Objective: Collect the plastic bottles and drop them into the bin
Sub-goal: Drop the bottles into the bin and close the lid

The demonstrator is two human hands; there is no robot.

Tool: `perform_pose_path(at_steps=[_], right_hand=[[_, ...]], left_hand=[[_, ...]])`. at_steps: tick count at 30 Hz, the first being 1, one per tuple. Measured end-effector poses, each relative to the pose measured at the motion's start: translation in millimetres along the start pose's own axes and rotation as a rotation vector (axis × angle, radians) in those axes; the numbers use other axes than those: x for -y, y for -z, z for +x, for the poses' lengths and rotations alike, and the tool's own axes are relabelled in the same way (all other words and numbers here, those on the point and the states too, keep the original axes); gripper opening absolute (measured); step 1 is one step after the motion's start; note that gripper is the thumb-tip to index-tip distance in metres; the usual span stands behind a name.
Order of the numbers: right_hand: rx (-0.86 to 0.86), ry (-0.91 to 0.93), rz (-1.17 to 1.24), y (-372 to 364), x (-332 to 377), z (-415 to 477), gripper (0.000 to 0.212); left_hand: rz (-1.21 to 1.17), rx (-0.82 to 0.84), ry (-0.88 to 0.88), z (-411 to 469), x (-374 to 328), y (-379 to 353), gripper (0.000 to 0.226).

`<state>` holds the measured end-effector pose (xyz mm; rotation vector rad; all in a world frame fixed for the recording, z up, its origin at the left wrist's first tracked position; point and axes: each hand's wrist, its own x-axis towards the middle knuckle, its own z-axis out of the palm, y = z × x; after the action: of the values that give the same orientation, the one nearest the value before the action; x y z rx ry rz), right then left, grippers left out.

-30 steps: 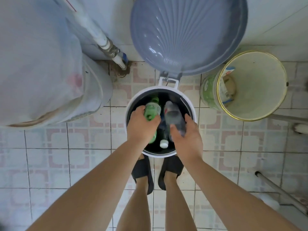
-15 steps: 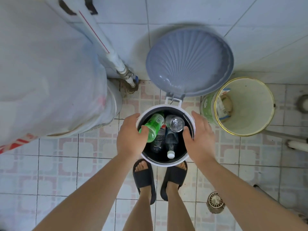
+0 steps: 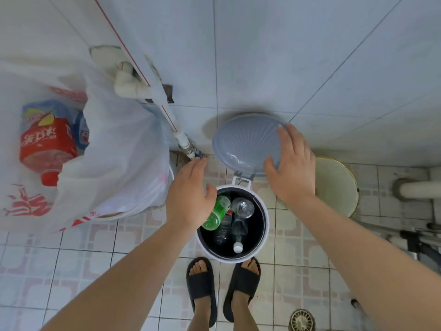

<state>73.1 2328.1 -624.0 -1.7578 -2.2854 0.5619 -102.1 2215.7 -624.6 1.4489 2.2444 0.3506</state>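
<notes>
Hovering over the bin [image 3: 265,225] at frame centre, both hands are empty. Left hand [image 3: 188,197] is spread flat, palm down, fingers loose, just above the bin's left rim and partly covering the green bottle [image 3: 217,212]. Right hand [image 3: 292,170] is open wide, fingers splayed in front of the upright lid [image 3: 245,142]; can't tell if it touches the lid.

Bottles sit inside the bin: green one leaning at left, clear bottle [image 3: 243,207] base-up at right, another clear one with a white cap [image 3: 238,247] low in the bin. More bottles show in the white bag [image 3: 119,149] at left of frame, including a red-label bottle [image 3: 47,144], possibly next to collect.

Handling judgement: empty plastic bottles, so light, thin-walled, they dent under squeeze, smooth and a bit slippery. Best grip is around the mid-body or at the stiffer neck below the cap; one hand per bottle is enough. Dropping is safe, nothing fragile.

A bucket [image 3: 336,187] stands right of the bin.
</notes>
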Motion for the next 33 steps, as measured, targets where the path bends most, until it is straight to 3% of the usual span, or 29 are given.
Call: perform_pose_path(at_steps=[6, 13, 16, 23, 26, 33], right_hand=[[0.109, 0.021, -0.119, 8, 1, 36, 0.075], [0.274, 0.004, -0.214, 10, -12, 40, 0.077], [0.266, 0.038, -0.226, 12, -13, 25, 0.078], [0.203, 0.119, -0.219, 4, -17, -70, 0.082], [0.199, 0.161, -0.231, -8, -18, -124, 0.082], [0.391, 0.232, -0.343, -30, -23, -253, 0.077]], left_hand=[[0.077, -0.045, -0.132, 3, -3, 9, 0.055], [0.108, -0.057, -0.108, -5, 2, 13, 0.056], [0.103, -0.081, -0.082, -13, 3, 13, 0.057], [-0.047, -0.103, 0.12, -41, -9, 1, 0.058], [-0.081, -0.092, 0.106, -57, -12, -6, 0.059], [-0.07, -0.056, 0.045, -122, 7, -4, 0.062]])
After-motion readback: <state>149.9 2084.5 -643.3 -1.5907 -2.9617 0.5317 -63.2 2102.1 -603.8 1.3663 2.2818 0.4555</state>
